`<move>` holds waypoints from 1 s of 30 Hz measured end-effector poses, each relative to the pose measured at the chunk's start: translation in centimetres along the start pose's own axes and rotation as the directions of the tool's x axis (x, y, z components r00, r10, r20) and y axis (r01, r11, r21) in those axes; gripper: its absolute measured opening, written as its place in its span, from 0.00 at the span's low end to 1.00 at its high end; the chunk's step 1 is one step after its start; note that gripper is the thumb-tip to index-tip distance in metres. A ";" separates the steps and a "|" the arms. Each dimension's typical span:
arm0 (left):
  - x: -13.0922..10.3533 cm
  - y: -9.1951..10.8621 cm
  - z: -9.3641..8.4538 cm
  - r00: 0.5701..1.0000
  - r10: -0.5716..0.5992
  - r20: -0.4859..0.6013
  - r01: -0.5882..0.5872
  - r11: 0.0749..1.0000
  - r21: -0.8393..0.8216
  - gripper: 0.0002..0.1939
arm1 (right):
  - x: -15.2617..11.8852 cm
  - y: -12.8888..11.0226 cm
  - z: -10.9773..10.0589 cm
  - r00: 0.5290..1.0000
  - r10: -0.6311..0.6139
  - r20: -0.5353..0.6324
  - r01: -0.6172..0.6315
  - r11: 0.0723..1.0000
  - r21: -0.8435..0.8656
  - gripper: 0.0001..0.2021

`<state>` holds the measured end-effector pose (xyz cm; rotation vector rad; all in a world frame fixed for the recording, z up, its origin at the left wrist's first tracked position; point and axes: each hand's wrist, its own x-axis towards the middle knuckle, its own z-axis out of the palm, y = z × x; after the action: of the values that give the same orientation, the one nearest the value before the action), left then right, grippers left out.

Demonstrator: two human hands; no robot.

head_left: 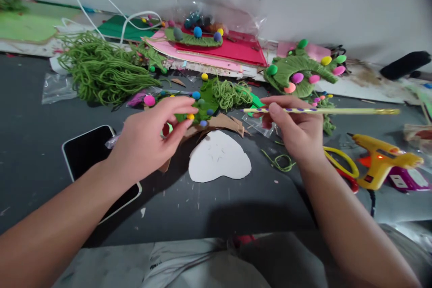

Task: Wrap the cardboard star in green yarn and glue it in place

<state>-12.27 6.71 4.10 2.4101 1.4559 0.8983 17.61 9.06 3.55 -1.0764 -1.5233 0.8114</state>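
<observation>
My right hand (295, 126) grips a pale yellow pencil (344, 111) with purple spots, held level; its gold-coloured end points right. My left hand (153, 132) is curved with thumb and fingers apart. A yellow pom-pom (191, 117) shows by its fingertips; it seems to lie behind them, among several blue and green pom-poms (196, 95). Between and below the hands, a white card cutout (219, 157) with a rounded, notched outline and faint marks lies flat on the dark table (189, 216). Brown cardboard scraps (226, 122) lie just beyond it.
Left of the cutout, a phone (91, 146) lies partly under my left forearm. A yellow glue gun (381, 159) with a lit red light and yellow-handled scissors (342, 162) are at right. Green yarn (104, 69), a wrapped green shape with pom-poms (300, 72) and red sheets (229, 51) line the back.
</observation>
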 end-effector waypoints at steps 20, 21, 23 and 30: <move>-1.0 1.2 -2.2 0.963 0.177 0.202 -0.203 0.972 0.115 0.09 | -1.3 0.0 3.9 0.891 0.220 0.397 -0.218 0.975 -0.052 0.08; -1.5 2.0 -2.0 0.914 0.309 0.263 -0.319 0.948 -0.004 0.12 | -1.1 -0.1 4.0 0.891 0.213 0.400 -0.196 0.977 -0.082 0.08; -2.9 3.7 -1.0 0.842 0.373 0.390 -0.396 0.918 -0.022 0.17 | -0.5 -0.1 4.4 0.885 0.203 0.420 -0.172 0.979 -0.112 0.08; -7.6 6.3 3.9 0.779 0.381 0.498 -0.521 0.835 0.178 0.43 | 1.0 0.8 5.9 0.820 0.254 0.512 -0.264 0.963 -0.055 0.15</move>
<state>-7.89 -2.30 0.76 3.0100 0.8968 0.1374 11.94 10.51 1.91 -1.1213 -1.8249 1.3908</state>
